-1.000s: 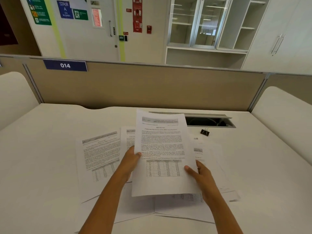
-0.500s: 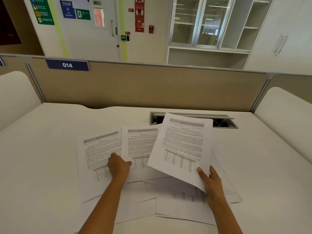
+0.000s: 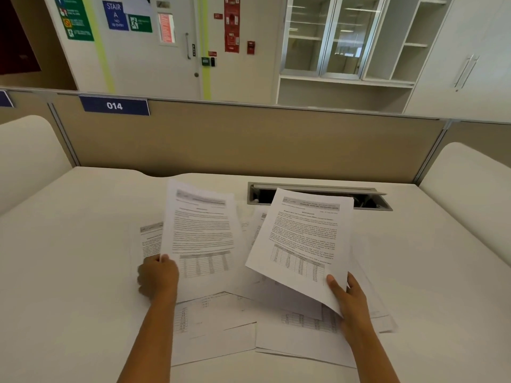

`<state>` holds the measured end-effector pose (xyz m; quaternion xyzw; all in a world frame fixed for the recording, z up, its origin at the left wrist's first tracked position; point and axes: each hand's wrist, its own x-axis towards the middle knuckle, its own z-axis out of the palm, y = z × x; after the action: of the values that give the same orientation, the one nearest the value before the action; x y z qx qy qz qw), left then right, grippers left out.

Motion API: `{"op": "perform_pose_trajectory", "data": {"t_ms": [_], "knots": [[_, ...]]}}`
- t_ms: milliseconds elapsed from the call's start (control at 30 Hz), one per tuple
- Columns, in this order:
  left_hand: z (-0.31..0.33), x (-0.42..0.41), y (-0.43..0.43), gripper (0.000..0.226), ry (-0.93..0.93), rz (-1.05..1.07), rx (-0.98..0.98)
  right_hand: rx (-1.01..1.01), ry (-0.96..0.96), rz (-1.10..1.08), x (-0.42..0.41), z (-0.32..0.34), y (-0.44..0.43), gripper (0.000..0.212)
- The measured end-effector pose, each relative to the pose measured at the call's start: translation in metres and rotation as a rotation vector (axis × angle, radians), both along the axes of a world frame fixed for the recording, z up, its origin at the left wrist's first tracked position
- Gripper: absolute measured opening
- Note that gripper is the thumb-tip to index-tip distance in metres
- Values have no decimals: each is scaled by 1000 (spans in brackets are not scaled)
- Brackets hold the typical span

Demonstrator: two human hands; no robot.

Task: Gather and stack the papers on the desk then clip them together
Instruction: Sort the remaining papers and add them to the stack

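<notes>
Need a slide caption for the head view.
Left hand holds one sheet, right hand a second sheet, over loose papers on the desk.

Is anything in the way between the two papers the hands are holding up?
Nothing visible. The left hand holds the left sheet, the right hand holds the right sheet, and only a gap separates them. Loose papers lie flat on the desk underneath.

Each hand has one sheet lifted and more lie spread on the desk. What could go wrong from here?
1. The left hand and right hand grip the left sheet and right sheet near one lower corner each; either could sag or slip.
2. The right sheet's top edge overlaps the open cable slot in view; dropped, it might slide in.
3. The loose sheets lie overlapped at different angles, so the stack may come out uneven.
</notes>
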<state>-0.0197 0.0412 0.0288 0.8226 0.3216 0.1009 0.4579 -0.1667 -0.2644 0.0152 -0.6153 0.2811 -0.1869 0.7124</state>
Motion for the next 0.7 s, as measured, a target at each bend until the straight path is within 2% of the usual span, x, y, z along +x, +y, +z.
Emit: {"op": "perform_pose_trajectory", "data": {"t_ms": [67,167,300,433,533,600,700], "knots": [[-4,-2,11,34,124,20,133,-8,5,4,0,-1,1,38],[-9,-4,18,33,169,7,208,-20,19,16,0,-1,2,40],[-8,-3,17,37,136,13,123,-30,22,16,-1,-1,2,33],[-2,-1,16,61,146,-7,33,-29,15,25,-1,-1,2,36],[-2,1,14,68,166,-22,22,-46,21,33,-1,-1,2,40],[-2,1,12,59,166,-31,66,-61,25,39,-1,-1,3,40],[-2,-2,8,32,82,-101,121,-63,30,42,-3,1,4,43]]}}
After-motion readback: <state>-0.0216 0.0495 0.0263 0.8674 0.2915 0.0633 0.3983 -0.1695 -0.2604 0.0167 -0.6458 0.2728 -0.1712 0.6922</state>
